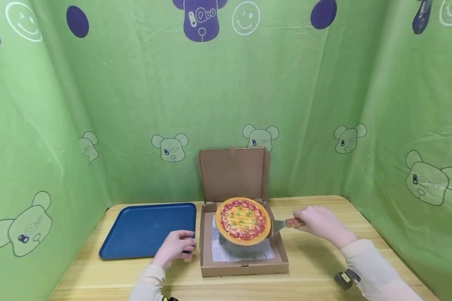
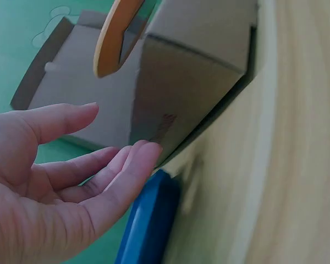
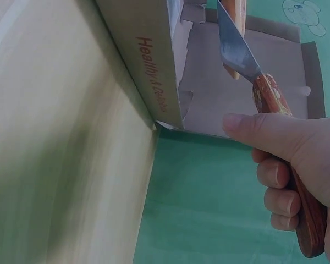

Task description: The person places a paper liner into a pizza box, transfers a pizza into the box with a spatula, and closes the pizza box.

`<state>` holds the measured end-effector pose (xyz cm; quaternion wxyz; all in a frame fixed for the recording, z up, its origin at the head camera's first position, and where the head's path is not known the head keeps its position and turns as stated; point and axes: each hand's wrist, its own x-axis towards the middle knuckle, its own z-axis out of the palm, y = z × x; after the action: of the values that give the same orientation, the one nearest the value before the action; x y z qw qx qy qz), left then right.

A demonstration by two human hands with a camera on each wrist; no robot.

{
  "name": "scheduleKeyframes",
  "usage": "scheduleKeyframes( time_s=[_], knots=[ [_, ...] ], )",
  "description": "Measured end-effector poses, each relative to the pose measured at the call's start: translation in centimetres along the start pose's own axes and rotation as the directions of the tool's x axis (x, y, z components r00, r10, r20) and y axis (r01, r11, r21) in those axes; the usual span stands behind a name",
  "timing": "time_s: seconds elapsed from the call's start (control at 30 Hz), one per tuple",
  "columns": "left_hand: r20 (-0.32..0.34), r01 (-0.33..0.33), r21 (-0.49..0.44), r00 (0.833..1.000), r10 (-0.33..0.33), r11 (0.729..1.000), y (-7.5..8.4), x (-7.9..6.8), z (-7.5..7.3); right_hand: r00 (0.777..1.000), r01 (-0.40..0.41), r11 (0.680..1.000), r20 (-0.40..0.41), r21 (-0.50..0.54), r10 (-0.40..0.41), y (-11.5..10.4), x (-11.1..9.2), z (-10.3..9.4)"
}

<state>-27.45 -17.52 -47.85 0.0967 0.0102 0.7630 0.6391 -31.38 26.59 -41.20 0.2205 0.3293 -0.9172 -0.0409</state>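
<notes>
My right hand (image 1: 320,223) grips the wooden handle of a pizza server (image 3: 272,99), its fingers wrapped round the wood. On the server's metal blade lies a pizza (image 1: 242,221), raised over the opened cardboard pizza box (image 1: 245,269) and tilted a little. Printed paper (image 1: 226,253) lines the bottom of the box, partly hidden under the pizza. My left hand (image 1: 176,246) is beside the box's left wall, between box and blue tray (image 1: 147,230). Its fingers are loosely bent and hold nothing; in the left wrist view the fingertips (image 2: 148,149) are close to the cardboard, contact unclear.
The box's lid (image 1: 233,173) stands up at the back, near the green printed curtain (image 1: 226,92). Curtain also hangs at both sides. The pale wooden table (image 1: 312,267) shows bare wood right of the box and along the front.
</notes>
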Motion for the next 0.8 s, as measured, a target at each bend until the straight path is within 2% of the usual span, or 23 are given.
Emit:
scheduleKeyframes(
  time_s=[0.33,0.8],
  knots=[
    [0.067,-0.007,-0.006,0.998,0.007,1.0,-0.9,0.3,1.3,1.0,0.011,1.0,0.006,0.012,-0.011,0.4,0.1,0.8],
    [0.056,0.003,-0.018,0.998,-0.002,1.0,-1.4,0.6,1.5,0.998,0.062,0.998,0.016,0.022,-0.062,1.2,1.0,1.1]
  ],
)
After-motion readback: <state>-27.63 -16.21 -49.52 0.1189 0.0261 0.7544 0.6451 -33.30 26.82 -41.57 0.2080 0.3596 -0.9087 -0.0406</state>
